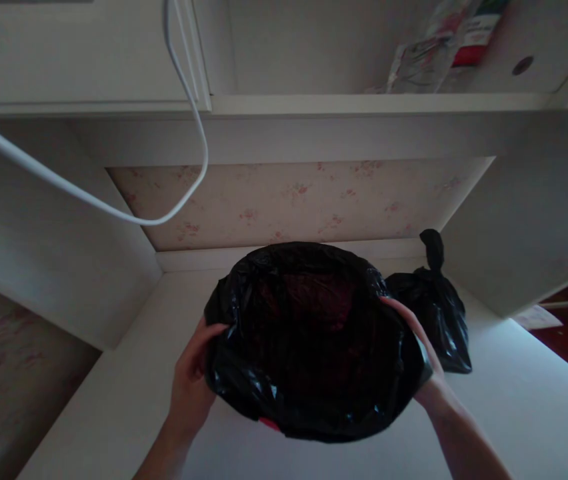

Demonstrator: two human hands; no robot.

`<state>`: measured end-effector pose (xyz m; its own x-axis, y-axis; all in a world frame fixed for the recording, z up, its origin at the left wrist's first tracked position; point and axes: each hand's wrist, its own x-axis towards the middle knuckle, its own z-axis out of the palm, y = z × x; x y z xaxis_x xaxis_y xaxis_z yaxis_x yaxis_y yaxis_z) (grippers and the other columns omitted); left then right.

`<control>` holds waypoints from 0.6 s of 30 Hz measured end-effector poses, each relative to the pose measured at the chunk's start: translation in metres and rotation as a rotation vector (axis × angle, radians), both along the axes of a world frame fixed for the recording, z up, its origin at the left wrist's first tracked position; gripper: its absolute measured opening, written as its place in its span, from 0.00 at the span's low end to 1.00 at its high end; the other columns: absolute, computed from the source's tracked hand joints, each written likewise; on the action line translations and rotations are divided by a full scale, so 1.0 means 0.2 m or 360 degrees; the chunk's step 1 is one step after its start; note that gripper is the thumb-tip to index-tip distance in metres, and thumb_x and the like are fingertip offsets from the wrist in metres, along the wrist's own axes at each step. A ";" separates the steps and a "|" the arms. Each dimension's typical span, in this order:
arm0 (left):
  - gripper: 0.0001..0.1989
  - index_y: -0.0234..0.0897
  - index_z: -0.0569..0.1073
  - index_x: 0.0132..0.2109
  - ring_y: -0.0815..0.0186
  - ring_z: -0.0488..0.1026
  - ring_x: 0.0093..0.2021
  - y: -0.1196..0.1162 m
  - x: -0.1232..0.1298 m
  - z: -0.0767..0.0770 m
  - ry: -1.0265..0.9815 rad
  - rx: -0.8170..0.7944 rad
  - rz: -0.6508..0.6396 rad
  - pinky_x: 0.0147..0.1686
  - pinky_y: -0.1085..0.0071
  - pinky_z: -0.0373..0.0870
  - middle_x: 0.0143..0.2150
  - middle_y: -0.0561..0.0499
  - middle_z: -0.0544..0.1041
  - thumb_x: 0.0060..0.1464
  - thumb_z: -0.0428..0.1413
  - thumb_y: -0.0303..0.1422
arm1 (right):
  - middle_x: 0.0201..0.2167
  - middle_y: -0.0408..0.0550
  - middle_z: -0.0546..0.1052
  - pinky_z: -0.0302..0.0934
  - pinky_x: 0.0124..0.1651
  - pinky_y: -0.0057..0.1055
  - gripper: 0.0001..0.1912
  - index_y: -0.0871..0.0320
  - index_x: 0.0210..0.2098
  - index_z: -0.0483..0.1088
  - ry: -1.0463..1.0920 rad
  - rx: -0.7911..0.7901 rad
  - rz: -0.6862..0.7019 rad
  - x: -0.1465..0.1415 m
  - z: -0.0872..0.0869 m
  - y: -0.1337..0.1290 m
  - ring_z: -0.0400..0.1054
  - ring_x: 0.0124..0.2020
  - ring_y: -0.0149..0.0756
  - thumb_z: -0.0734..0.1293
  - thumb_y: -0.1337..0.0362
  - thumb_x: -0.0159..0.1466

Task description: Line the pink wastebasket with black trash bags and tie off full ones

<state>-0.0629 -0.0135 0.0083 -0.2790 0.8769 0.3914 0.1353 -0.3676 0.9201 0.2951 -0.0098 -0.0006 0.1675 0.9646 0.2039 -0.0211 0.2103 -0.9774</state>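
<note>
A bin lined with a black bin bag is held between my two hands, its wide mouth facing me. The bag is folded over the rim, and a small patch of red shows below its lower edge. My left hand grips the left side, thumb over the rim. On the right side, my right hand has its thumb on the rim too; its other fingers are mostly hidden behind. Inside, the liner looks dark with a reddish tint. Behind my right hand stands a knotted black bag.
The bin is above a white desk surface. A white cable loops down at the upper left. Overhead is a white shelf with plastic-wrapped items. White side panels flank the floral wallpaper.
</note>
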 end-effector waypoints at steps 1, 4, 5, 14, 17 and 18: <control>0.12 0.46 0.85 0.42 0.52 0.77 0.60 0.01 0.01 0.03 0.0012 0.0035 -0.0051 0.57 0.68 0.74 0.54 0.47 0.82 0.49 0.71 0.39 | 0.61 0.51 0.76 0.69 0.59 0.42 0.37 0.45 0.62 0.70 -0.0001 0.0013 0.0035 0.01 0.02 0.02 0.72 0.60 0.55 0.77 0.43 0.56; 0.07 0.47 0.85 0.40 0.52 0.75 0.63 0.05 0.04 0.08 0.0034 0.0112 -0.0205 0.60 0.66 0.72 0.61 0.47 0.79 0.53 0.69 0.37 | 0.44 0.47 0.80 0.71 0.40 0.31 0.31 0.46 0.54 0.74 -0.0029 0.0075 0.0137 0.03 0.08 0.10 0.75 0.40 0.43 0.78 0.45 0.54; 0.06 0.47 0.85 0.41 0.53 0.74 0.64 0.06 0.04 0.08 0.0037 0.0125 -0.0234 0.60 0.66 0.71 0.62 0.47 0.78 0.54 0.68 0.36 | 0.40 0.45 0.79 0.69 0.35 0.29 0.29 0.46 0.51 0.75 -0.0036 0.0092 0.0142 0.03 0.11 0.12 0.73 0.36 0.40 0.78 0.46 0.54; 0.08 0.46 0.83 0.41 0.56 0.75 0.61 0.07 0.08 0.13 0.0177 0.0214 -0.0274 0.57 0.68 0.71 0.57 0.48 0.79 0.53 0.67 0.30 | 0.42 0.48 0.79 0.68 0.38 0.32 0.22 0.50 0.50 0.79 -0.0185 0.0045 0.0209 0.06 0.19 0.17 0.74 0.39 0.43 0.75 0.51 0.58; 0.06 0.45 0.82 0.39 0.56 0.75 0.59 0.07 0.08 0.15 0.0274 0.0243 -0.0254 0.56 0.67 0.70 0.53 0.48 0.79 0.53 0.66 0.30 | 0.42 0.48 0.80 0.67 0.35 0.31 0.18 0.49 0.46 0.80 -0.0062 0.0024 0.0097 0.06 0.21 0.16 0.74 0.38 0.41 0.76 0.54 0.57; 0.04 0.44 0.81 0.38 0.57 0.75 0.59 0.08 0.08 0.16 0.0300 0.0242 -0.0245 0.56 0.67 0.70 0.53 0.48 0.79 0.54 0.65 0.30 | 0.41 0.47 0.80 0.66 0.33 0.30 0.17 0.50 0.45 0.80 -0.0055 0.0039 0.0079 0.05 0.22 0.16 0.73 0.36 0.39 0.76 0.56 0.56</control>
